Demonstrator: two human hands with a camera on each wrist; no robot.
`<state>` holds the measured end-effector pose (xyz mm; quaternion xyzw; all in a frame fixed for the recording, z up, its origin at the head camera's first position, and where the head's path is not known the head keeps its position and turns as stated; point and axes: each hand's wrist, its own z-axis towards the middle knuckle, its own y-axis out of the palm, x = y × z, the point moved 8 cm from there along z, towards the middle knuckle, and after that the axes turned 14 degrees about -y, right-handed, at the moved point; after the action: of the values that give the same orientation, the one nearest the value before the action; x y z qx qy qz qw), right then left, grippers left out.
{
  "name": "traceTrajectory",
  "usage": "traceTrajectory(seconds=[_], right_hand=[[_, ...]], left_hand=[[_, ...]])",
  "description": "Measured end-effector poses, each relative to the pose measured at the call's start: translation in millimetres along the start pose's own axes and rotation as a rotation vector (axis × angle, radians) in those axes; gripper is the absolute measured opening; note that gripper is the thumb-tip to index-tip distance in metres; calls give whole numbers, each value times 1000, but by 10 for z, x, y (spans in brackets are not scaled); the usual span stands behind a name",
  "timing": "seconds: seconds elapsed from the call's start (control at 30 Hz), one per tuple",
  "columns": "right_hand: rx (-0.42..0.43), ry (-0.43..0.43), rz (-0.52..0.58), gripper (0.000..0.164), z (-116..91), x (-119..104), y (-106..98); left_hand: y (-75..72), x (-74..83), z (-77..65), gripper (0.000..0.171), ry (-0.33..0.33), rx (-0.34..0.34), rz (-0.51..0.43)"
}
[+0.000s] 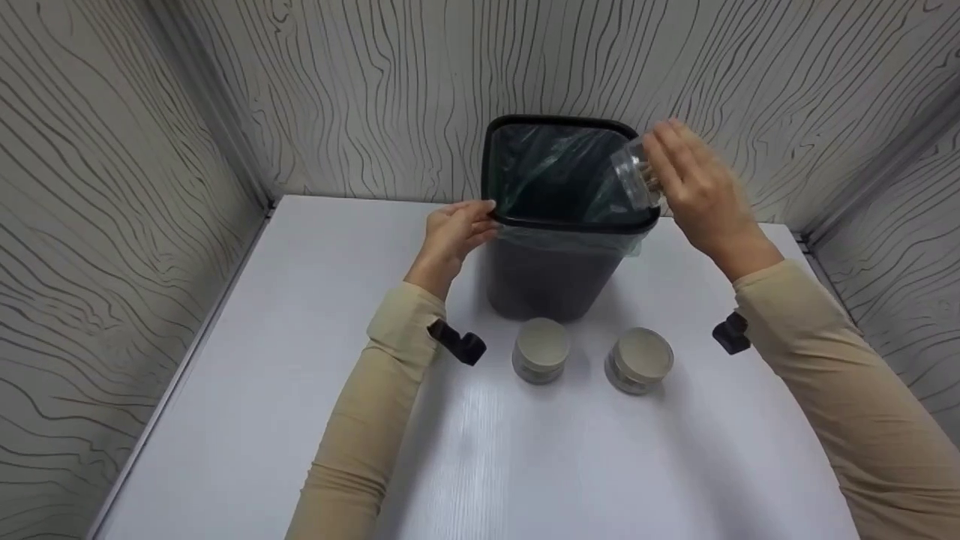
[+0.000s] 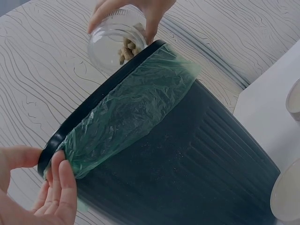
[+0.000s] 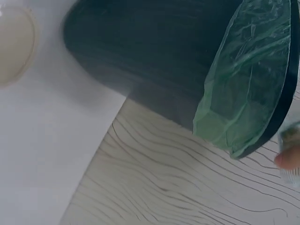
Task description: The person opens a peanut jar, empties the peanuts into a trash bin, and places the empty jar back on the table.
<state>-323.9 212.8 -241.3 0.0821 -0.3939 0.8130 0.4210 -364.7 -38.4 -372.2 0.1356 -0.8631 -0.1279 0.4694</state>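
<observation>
A dark trash bin (image 1: pixel 551 277) with a black rim (image 1: pixel 562 226) stands upright, lined with a thin green plastic bag (image 2: pixel 136 108) folded over the rim. At the rim's near left corner, my left hand (image 1: pixel 454 238) pinches the edge, thumb on one side and fingers under the other. My right hand (image 1: pixel 697 191) grips a clear jar (image 2: pixel 104 49) tipped sideways over the bin's right rim, its mouth towards the opening. Inside that jar lie several tan, peanut-like pieces (image 2: pixel 129 50). The right wrist view catches just a fingertip (image 3: pixel 288 158) and part of the jar.
Two lidded round jars stand on the white table in front of the bin, a left one (image 1: pixel 541 349) and a right one (image 1: pixel 640 358). Behind the bin rises a wood-grain patterned wall (image 1: pixel 420 90), with side walls at left and right.
</observation>
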Motion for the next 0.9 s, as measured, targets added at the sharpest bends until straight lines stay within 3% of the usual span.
traceTrajectory(seconds=[0.43, 0.7, 0.9], right_hand=[[3, 31, -2, 41, -20, 10, 10], [-33, -53, -64, 45, 7, -29, 0], [-41, -67, -75, 42, 19, -24, -17]], left_hand=[[5, 0, 0, 31, -3, 2, 1], [8, 6, 7, 29, 4, -2, 1], [9, 5, 2, 32, 8, -4, 0]])
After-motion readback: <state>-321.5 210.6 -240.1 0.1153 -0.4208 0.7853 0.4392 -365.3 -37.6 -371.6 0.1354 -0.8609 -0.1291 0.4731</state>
